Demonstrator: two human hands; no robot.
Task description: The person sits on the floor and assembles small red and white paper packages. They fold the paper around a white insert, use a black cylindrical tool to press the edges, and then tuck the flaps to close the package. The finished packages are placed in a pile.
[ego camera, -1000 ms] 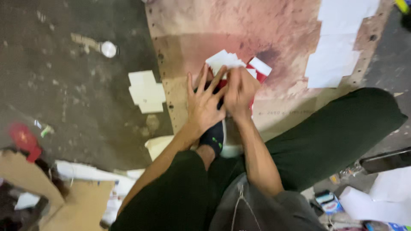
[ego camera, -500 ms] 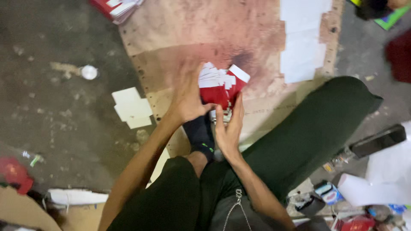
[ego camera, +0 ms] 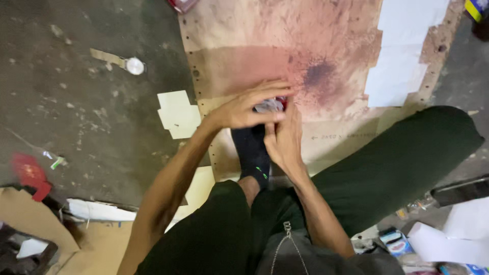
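While our left hand [ego camera: 244, 109] lies spread flat over the red-and-white packets [ego camera: 271, 105], pinning them down, our right hand [ego camera: 284, 140] pinches their near edge.

Dim, warm indoor light is cast evenly from above, and shadows are kept soft and faint. The left hand [ego camera: 244, 109] is smeared by motion blur, as are its fingertips. The cardboard sheet [ego camera: 285, 46] is rendered washed-out and grainy. Mild glare is seen on the white paper [ego camera: 407, 56]. Corners are left darker and softer.
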